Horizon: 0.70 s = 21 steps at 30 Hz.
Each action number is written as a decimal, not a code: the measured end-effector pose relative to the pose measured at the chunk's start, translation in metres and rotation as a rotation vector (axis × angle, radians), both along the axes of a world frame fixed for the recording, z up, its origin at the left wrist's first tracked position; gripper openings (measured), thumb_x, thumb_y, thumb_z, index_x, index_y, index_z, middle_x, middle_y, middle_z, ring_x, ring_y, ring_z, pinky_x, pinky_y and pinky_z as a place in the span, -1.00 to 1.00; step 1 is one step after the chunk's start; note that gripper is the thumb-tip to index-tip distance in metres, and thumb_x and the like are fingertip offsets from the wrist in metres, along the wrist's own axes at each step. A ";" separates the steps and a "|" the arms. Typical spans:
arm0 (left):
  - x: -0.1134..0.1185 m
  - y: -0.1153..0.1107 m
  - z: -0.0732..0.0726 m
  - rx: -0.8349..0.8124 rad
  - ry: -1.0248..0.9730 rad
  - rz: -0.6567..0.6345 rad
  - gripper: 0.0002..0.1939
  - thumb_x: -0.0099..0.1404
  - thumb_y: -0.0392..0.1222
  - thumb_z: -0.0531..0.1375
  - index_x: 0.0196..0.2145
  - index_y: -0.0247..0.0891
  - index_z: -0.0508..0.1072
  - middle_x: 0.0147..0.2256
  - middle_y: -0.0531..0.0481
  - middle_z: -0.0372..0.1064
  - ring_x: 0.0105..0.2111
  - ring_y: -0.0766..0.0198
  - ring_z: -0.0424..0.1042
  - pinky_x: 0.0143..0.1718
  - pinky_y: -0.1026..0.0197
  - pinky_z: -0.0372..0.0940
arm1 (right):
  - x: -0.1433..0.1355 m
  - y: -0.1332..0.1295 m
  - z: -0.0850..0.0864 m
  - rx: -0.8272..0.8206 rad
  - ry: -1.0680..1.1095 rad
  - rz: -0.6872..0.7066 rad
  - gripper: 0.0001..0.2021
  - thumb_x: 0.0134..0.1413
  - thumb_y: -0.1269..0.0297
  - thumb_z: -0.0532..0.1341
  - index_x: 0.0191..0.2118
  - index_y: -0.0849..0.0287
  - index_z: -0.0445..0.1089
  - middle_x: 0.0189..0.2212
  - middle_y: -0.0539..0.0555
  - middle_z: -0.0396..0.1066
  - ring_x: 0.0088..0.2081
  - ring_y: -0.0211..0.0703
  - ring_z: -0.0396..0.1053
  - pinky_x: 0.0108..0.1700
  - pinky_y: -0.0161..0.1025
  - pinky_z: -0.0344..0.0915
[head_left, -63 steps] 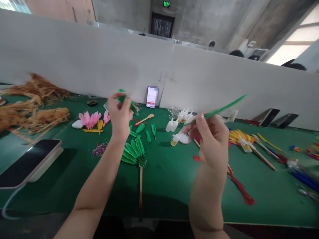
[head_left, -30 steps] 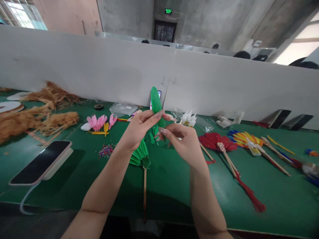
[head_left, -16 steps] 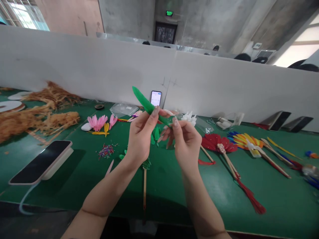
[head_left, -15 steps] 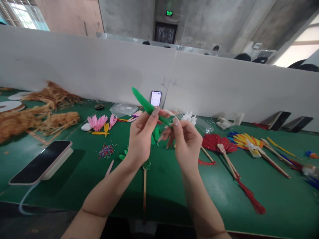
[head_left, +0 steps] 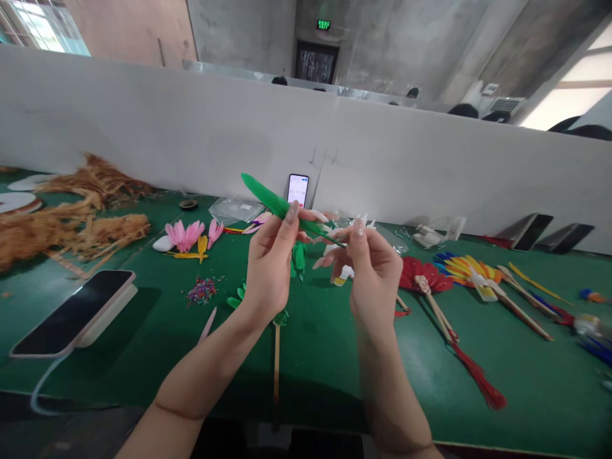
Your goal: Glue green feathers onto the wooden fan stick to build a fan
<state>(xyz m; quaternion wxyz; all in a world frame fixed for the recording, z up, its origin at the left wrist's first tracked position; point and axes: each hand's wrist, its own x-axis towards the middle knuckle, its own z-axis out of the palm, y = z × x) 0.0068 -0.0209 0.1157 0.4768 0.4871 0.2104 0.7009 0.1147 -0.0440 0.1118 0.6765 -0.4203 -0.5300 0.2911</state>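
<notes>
A long green feather (head_left: pixel 266 196) is held up above the table, its broad tip pointing up and left. My left hand (head_left: pixel 273 258) pinches it near the middle between thumb and fingers. At the thin quill end, my right hand (head_left: pixel 373 268) is closed, thumb against fingers, with its other fingers partly curled. Below my left hand lies a green feather fan with a wooden handle (head_left: pixel 276 363), its head largely hidden by that hand. More green feathers (head_left: pixel 299 260) lie on the table behind, between the two hands.
Pink petal-shaped feathers (head_left: pixel 184 236) and a pile of small coloured beads (head_left: pixel 201 291) lie left of my hands. A phone on a stand (head_left: pixel 74 312) is at front left, near brown fibres (head_left: pixel 109 233). Red (head_left: pixel 425 275) and yellow-blue (head_left: pixel 466 271) feather fans lie right. A phone (head_left: pixel 298 190) leans on the partition.
My right hand has moved right along the feather toward its quill end, away from my left hand. The feather now lies flatter, its tip slightly lower and further left.
</notes>
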 end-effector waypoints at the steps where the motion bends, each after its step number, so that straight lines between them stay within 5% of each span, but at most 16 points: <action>1: -0.001 0.000 0.000 0.004 0.007 0.008 -0.76 0.31 0.02 0.13 -0.36 -0.10 0.53 -0.27 0.05 0.50 -0.20 0.24 0.46 -0.25 0.19 0.35 | 0.001 -0.001 0.001 0.003 -0.011 0.022 -0.71 0.20 0.02 0.08 -0.34 0.11 0.36 -0.41 0.01 0.45 -0.58 -0.33 0.40 -0.67 -0.35 0.21; 9: -0.008 0.001 0.003 0.052 0.085 0.049 -0.74 0.30 0.03 0.13 -0.33 -0.10 0.55 -0.29 0.02 0.51 -0.16 0.22 0.46 -0.17 0.18 0.36 | 0.004 -0.005 0.003 0.011 -0.278 0.030 -0.86 -0.06 0.25 0.35 -0.37 0.13 0.40 -0.43 -0.03 0.49 -0.53 -0.28 0.45 -0.55 -0.33 0.30; 13: -0.010 0.000 0.006 0.078 0.092 -0.028 -0.74 0.33 -0.02 0.11 -0.33 -0.12 0.56 -0.29 0.01 0.51 -0.18 0.24 0.47 -0.08 0.15 0.35 | 0.000 -0.005 -0.001 0.049 -0.419 -0.058 -0.87 -0.03 0.26 0.33 -0.44 0.14 0.38 -0.52 -0.05 0.46 -0.55 -0.31 0.40 -0.51 -0.33 0.28; 21: -0.010 0.004 0.006 0.038 0.067 -0.011 -0.74 0.32 -0.02 0.12 -0.39 -0.15 0.53 -0.31 0.02 0.52 -0.17 0.20 0.47 -0.09 0.13 0.35 | 0.003 -0.011 0.003 0.046 -0.382 0.056 -0.83 0.12 0.24 0.22 -0.45 0.15 0.33 -0.56 -0.06 0.43 -0.56 -0.33 0.41 -0.51 -0.36 0.30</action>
